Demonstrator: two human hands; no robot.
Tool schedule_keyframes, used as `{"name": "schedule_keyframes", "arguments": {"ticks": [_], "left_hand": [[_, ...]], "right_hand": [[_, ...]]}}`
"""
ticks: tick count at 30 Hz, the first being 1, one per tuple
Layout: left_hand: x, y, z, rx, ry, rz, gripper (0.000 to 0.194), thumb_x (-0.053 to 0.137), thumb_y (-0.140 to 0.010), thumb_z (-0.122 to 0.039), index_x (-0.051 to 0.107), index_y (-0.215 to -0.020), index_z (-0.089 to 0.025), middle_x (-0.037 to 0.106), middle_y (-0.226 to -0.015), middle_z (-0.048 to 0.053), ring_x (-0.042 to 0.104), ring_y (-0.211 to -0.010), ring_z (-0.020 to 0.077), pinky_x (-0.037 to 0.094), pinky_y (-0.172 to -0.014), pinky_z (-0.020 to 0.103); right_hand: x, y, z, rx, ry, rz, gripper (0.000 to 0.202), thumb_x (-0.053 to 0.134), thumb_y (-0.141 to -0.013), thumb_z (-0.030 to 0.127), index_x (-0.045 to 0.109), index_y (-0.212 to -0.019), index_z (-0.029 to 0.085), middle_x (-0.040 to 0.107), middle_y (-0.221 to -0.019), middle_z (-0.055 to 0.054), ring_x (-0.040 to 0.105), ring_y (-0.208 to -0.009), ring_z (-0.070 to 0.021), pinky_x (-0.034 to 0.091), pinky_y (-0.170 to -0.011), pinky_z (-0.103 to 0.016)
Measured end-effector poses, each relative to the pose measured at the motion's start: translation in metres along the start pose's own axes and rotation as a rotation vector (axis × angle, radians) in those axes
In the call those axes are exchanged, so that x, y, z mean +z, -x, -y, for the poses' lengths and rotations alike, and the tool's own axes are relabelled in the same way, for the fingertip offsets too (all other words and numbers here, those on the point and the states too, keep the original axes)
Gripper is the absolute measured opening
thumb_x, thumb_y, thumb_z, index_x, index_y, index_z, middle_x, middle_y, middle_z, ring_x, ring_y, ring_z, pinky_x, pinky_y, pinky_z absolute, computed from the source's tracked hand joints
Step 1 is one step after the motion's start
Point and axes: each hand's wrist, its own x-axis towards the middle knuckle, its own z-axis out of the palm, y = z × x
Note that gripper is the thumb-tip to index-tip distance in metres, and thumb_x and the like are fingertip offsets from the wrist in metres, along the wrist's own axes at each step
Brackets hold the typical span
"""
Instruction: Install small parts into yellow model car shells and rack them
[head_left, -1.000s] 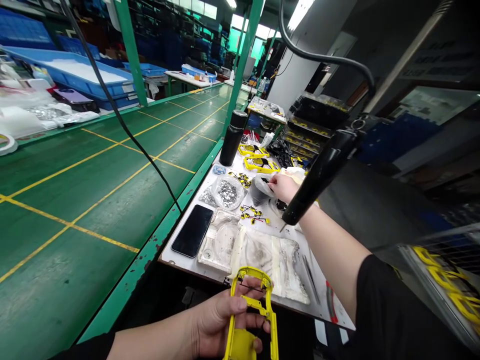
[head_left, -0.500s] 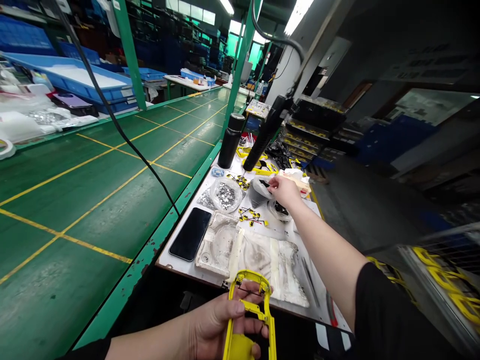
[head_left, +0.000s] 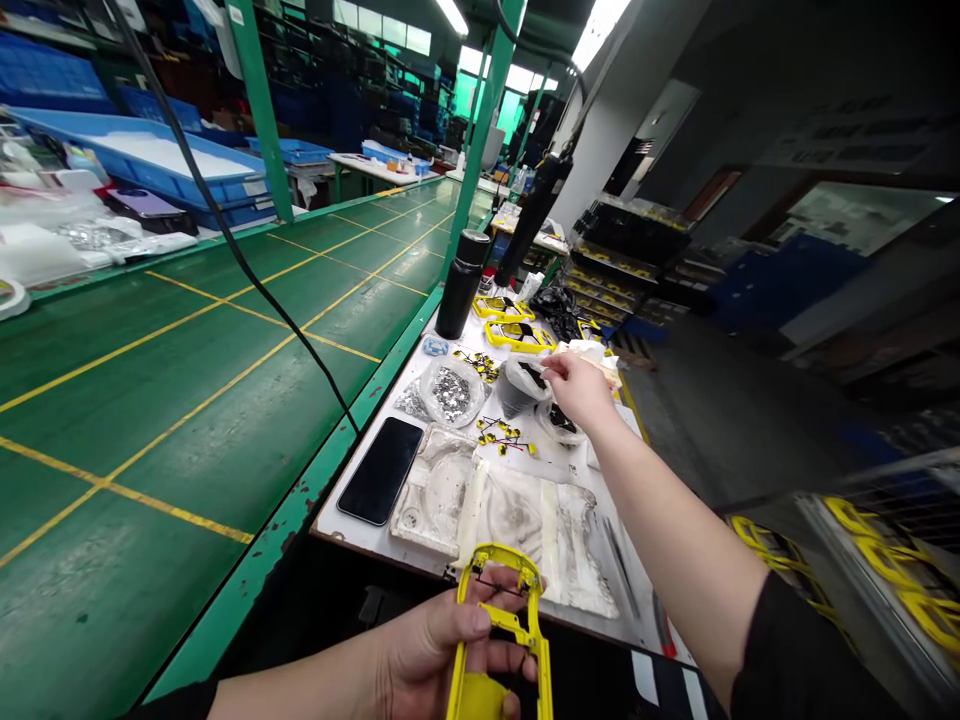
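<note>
Yellow frame in the left hand, right hand at a bag of dark parts

The yellow frame (head_left: 506, 620) is at the near edge of the workplace, below and in front of the surface (head_left: 553, 462), its rounded end pointing away from the person. The left hand (head_left: 424, 640) is clamped on it, thumb over one side rail and fingers behind and through the opening. It looks like moulded plastic: probably light, fairly stiff, a little slippery where smooth. The thin crossbar and small fittings near the rounded end seem the easiest to strain, so the side rails look the better hold.

The right hand (head_left: 581, 388) is at the rim of the bag of dark parts (head_left: 517, 388), fingertips bunched close; whether anything is pinched between them, I cannot tell.

Around that bag on the surface are a bag of metal pieces (head_left: 451, 392), loose wired parts (head_left: 504, 436) in yellow and black, and a phone (head_left: 381, 470) beside a stained white pad (head_left: 517, 515). Farther back stand a black bottle (head_left: 461, 287) and more yellow frames (head_left: 517, 337).

A green conveyor (head_left: 187, 420) runs along the left, with blue trays (head_left: 172, 160) beyond it; racks (head_left: 607, 290) stand ahead to the right.
</note>
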Motion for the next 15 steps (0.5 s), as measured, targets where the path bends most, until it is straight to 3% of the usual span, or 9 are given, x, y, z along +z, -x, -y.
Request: {"name": "schedule_keyframes", "arguments": {"ticks": [7,11,15], "left_hand": [[0.000,0.001,0.000,-0.036,0.029,0.006,0.061,0.104,-0.078,-0.027,0.069,-0.127,-0.031,0.061,-0.133,0.001,0.072,-0.109,0.0252,0.058,-0.087,0.042],[0.002,0.002,-0.001,-0.022,0.012,-0.003,0.063,0.103,-0.079,-0.026,0.070,-0.132,-0.032,0.058,-0.151,0.002,0.072,-0.110,0.0259,0.060,-0.088,0.042],[0.005,0.002,-0.003,-0.020,-0.011,0.005,0.067,0.104,-0.079,-0.030,0.069,-0.135,-0.030,0.050,-0.170,0.009,0.073,-0.113,0.0271,0.062,-0.089,0.042]], "right_hand": [[-0.015,0.046,-0.010,-0.015,-0.175,0.059,0.031,0.079,-0.108,0.042,0.075,-0.127,0.017,0.077,-0.106,-0.004,0.073,-0.090,-0.0191,0.065,-0.089,-0.039],[-0.004,0.072,-0.022,-0.007,-0.304,0.120,0.034,0.082,-0.105,0.044,0.076,-0.123,0.017,0.075,-0.096,-0.002,0.070,-0.080,-0.0168,0.062,-0.079,-0.034],[0.009,0.090,-0.024,0.002,-0.425,0.148,0.036,0.087,-0.097,0.046,0.076,-0.115,0.016,0.074,-0.090,-0.001,0.068,-0.078,-0.0176,0.058,-0.079,-0.035]]}}
